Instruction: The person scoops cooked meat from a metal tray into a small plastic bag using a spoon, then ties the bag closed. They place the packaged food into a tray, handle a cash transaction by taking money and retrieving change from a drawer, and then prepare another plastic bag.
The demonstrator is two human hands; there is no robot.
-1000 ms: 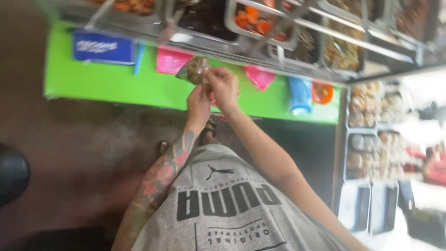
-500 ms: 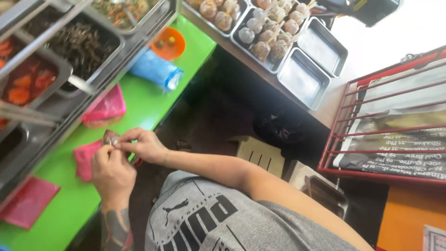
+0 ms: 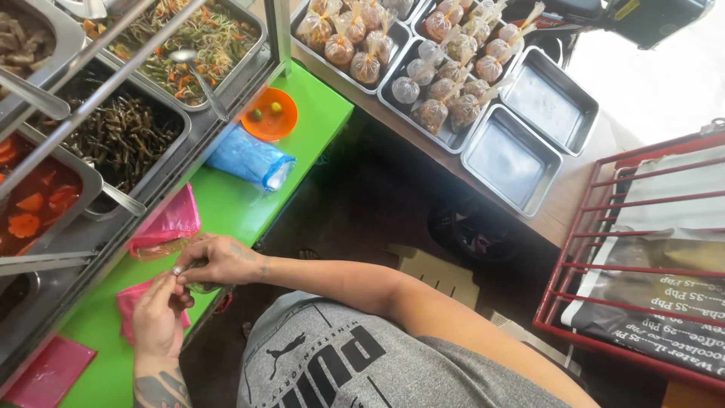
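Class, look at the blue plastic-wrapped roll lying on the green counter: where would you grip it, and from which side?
Grip the blue plastic-wrapped roll around its middle, coming from above. It lies flat on the green counter, its long sides exposed, while the orange round dish sits close to one end and metal food trays border the other.

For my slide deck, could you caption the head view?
Both hands, left hand and right hand, pinch a small clear bag over a green counter beside food trays.

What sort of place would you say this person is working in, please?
Most likely a street food stall: steel trays of cooked dishes with serving spoons line a green counter, and tied bags of food fill trays nearby. Both hands, left hand and right hand, hold a small bag.
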